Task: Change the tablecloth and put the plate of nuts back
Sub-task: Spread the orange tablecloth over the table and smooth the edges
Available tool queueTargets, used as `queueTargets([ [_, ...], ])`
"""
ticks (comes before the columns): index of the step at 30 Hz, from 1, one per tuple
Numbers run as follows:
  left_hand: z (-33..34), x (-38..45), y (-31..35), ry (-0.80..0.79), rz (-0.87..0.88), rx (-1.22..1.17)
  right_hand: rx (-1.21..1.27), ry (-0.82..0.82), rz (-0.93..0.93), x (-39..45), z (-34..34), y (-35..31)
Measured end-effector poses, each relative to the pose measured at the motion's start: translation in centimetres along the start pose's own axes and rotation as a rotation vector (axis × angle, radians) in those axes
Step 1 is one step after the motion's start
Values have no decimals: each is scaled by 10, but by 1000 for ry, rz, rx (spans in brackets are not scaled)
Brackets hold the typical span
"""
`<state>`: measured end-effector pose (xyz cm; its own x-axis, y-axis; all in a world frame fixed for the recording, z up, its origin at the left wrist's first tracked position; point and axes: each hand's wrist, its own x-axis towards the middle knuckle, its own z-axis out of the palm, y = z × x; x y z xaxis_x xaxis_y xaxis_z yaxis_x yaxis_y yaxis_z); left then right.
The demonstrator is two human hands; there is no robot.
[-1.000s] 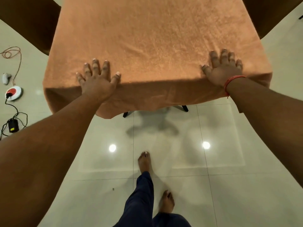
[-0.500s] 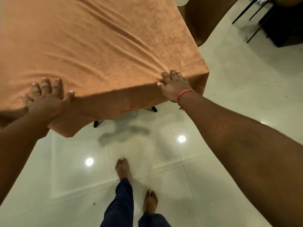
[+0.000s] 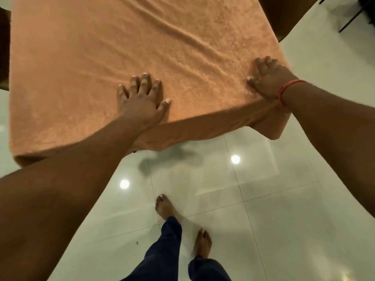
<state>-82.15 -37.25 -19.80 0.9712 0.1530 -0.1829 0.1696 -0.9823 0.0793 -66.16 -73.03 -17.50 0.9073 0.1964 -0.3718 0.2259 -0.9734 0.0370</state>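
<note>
Tablecloth, orange terry-textured fabric (image 3: 142,57), draped over the table with hems hanging; left hand (image 3: 142,102) spread flat near the front edge, right hand (image 3: 267,78) open-palmed on the near corner, apparently pressing out diagonal creases; table concealed, plate of nuts nowhere in view.

A fuzzy orange tablecloth (image 3: 125,57) covered the table, creased diagonally. The left hand (image 3: 142,100) lay flat near its front edge; the right hand (image 3: 267,78), fingers together, pressed the corner.
</note>
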Motion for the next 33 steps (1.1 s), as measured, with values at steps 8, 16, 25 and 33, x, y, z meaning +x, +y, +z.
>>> queueTargets([
  [8,6,29,113,-27,255,33,42,56,-44,-3,23,12],
  [16,22,29,147,-48,165,44,83,76,-106,-13,27,30],
  [25,31,14,165,-54,128,83,80,109,-135,-32,35,48],
  [33,25,-76,123,-7,-3,37,45,164,-231,-59,26,39],
])
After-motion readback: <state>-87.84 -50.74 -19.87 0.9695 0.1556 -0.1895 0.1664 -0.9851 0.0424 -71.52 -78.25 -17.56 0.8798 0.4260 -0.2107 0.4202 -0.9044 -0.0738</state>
